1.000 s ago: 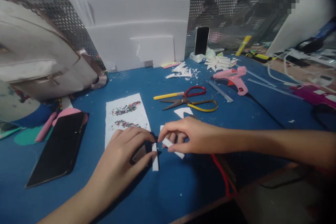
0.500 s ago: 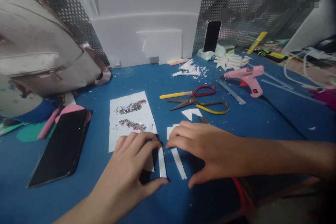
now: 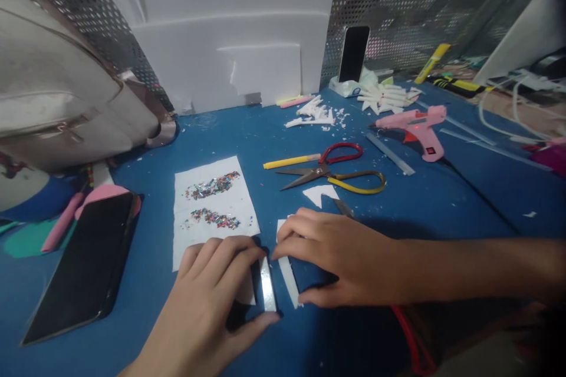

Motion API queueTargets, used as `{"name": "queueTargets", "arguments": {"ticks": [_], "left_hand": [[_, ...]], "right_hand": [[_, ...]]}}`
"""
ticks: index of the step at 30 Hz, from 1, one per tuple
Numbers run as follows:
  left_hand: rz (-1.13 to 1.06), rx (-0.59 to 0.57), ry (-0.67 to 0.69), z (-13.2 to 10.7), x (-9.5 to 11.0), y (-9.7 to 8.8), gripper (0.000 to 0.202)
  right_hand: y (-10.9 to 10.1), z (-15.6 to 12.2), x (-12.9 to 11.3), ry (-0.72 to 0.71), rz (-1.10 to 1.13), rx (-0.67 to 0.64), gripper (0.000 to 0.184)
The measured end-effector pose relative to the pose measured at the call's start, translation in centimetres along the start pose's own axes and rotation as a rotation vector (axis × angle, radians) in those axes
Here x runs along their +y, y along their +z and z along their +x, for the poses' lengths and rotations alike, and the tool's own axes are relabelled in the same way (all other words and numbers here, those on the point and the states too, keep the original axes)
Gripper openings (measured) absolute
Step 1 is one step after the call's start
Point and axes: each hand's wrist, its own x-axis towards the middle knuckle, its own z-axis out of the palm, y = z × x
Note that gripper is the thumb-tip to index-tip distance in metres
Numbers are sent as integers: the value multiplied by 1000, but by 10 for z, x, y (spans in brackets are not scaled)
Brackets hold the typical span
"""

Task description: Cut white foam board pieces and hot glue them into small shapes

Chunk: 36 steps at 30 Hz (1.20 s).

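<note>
Two narrow white foam strips lie side by side on the blue table near its front edge. My left hand has its fingers and thumb spread around the left strip and touches its ends. My right hand rests flat with fingers stretched, its fingertips and thumb touching the ends of the right strip. Just behind my left hand lies a white sheet with two small piles of coloured glitter. A small white offcut lies behind my right hand.
Scissors, a yellow stick and a pink glue gun lie farther back. A black phone lies at left, beside a beige bag. White foam boards lean on the mesh wall; another phone stands upright.
My right hand put its white strip down on the table beside the other one and flattened over it. My left hand spread along its strip. The view shifted slightly.
</note>
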Motion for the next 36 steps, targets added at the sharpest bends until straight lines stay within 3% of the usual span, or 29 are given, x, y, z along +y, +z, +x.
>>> {"name": "queueTargets", "arguments": {"ticks": [4, 10, 14, 20, 24, 30, 36], "left_hand": [[-4, -7, -5, 0, 1, 1, 51], [5, 1, -9, 0, 1, 1, 53], [-24, 21, 12, 0, 3, -1, 57], [-118, 145, 115, -3, 13, -4, 14], [-136, 148, 138, -4, 15, -6, 4], [-243, 70, 127, -4, 11, -15, 16], [-305, 98, 91, 0, 11, -15, 14]], "right_hand": [[0, 0, 0, -15, -37, -43, 42], [-1, -1, 1, -70, -19, -80, 18], [0, 0, 1, -117, -40, -85, 15], [-1, 2, 1, -57, 104, -55, 18], [-1, 1, 0, 5, 198, -37, 14], [1, -2, -2, -73, 177, -35, 15], [0, -4, -4, 18, 215, -20, 10]]}}
